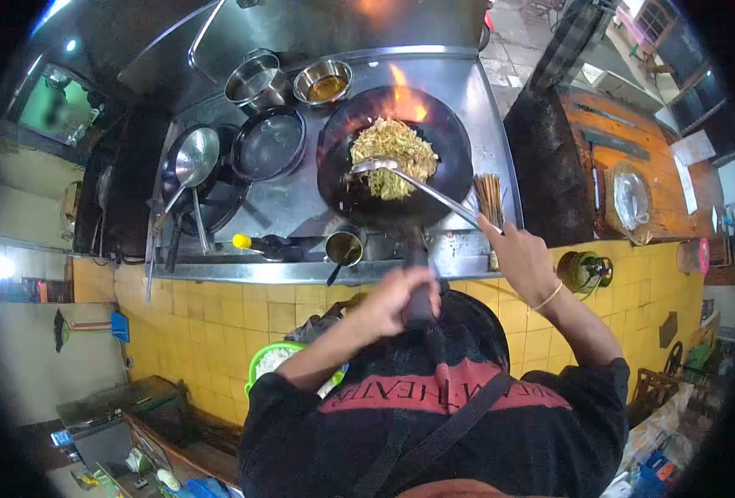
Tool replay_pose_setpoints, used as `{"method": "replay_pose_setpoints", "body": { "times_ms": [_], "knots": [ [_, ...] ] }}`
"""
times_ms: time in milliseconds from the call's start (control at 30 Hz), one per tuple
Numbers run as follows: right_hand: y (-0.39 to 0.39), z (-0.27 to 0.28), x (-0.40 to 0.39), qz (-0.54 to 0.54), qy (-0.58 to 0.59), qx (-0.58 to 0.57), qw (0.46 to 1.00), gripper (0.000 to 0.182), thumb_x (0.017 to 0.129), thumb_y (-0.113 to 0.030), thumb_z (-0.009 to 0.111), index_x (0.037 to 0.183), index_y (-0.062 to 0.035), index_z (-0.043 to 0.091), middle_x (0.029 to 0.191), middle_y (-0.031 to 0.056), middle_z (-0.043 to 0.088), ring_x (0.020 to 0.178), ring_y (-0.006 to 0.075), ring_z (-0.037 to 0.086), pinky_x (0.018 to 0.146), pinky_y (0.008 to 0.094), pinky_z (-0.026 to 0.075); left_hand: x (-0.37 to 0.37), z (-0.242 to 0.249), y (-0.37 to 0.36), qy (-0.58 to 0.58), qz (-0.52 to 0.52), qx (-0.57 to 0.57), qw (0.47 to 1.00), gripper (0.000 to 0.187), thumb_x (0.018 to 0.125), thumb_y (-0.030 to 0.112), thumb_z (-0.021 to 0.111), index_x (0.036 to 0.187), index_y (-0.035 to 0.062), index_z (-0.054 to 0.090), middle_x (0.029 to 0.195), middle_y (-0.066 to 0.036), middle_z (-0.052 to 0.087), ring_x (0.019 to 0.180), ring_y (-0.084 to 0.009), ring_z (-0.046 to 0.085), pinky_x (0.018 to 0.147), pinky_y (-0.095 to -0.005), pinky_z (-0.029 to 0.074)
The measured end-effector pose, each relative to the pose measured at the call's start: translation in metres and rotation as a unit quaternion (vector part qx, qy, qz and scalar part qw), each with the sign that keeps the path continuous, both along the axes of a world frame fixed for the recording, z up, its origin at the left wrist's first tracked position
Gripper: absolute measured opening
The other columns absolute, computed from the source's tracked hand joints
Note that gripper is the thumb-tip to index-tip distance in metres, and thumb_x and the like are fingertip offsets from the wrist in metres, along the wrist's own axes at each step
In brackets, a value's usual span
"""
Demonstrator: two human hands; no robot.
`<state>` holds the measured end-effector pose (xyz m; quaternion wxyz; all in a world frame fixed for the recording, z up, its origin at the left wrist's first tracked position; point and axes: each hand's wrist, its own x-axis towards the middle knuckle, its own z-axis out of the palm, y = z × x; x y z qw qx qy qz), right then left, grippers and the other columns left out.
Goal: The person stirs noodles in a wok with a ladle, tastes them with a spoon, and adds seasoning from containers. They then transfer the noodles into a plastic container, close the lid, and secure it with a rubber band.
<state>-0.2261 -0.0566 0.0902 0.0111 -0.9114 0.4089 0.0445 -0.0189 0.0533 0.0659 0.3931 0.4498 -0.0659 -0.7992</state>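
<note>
A black wok (338, 195) sits on the steel stove, with a heap of noodles or shredded food (396, 145) in it. Flames (401, 95) rise at the wok's far edge. My left hand (405, 299) is closed round the wok's handle, slightly blurred. In my right hand (521, 257) is the long handle of a metal ladle (438, 197), whose bowl rests at the left part of the food.
Left of the wok are a dark pan (269, 145), a steel pot (257, 80) and a bowl of oily liquid (324, 85). Nearer stand a yellow-capped bottle (272, 247) and a small container (344, 248). Bamboo sticks (489, 197) lie at the right.
</note>
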Motion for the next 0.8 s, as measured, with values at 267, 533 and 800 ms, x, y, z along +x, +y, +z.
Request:
{"method": "replay_pose_setpoints", "body": {
  "times_ms": [267, 533, 800],
  "knots": [
    [-0.043, -0.025, -0.020, -0.077, -0.042, 0.090, 0.992, 0.042, 0.086, -0.010, 0.046, 0.127, -0.0160, 0.046, 0.088, 0.0179, 0.059, 0.072, 0.0336, 0.063, 0.063, 0.0426, 0.052, 0.002, -0.041, 0.010, 0.047, 0.051, 0.007, 0.998, 0.019, 0.088, 0.020, 0.054, 0.078, 0.0036, 0.052, 0.065, -0.006, 0.054, 0.053, -0.0157, 0.054, 0.053, -0.0297, 0.048],
    [-0.061, -0.112, 0.050, -0.089, -0.185, 0.201, 0.958, 0.023, 0.088, -0.018, 0.045, 0.100, 0.0006, 0.053, 0.090, 0.0238, 0.061, 0.084, 0.0418, 0.060, 0.076, 0.0489, 0.047, 0.042, -0.171, -0.039, -0.036, 0.107, -0.126, 0.986, 0.019, 0.085, 0.011, 0.057, 0.093, 0.0054, 0.041, 0.070, -0.007, 0.052, 0.055, -0.0139, 0.053, 0.047, -0.0295, 0.047],
    [-0.111, -0.126, 0.075, -0.124, -0.059, 0.109, 0.985, 0.030, 0.088, -0.028, 0.048, 0.091, -0.0012, 0.061, 0.084, 0.0214, 0.063, 0.083, 0.0360, 0.064, 0.076, 0.0467, 0.050, 0.061, -0.212, -0.077, -0.110, 0.093, -0.131, 0.981, 0.021, 0.082, 0.008, 0.059, 0.091, 0.0010, 0.042, 0.068, -0.011, 0.054, 0.051, -0.0181, 0.055, 0.044, -0.0337, 0.048]
  ]
}}
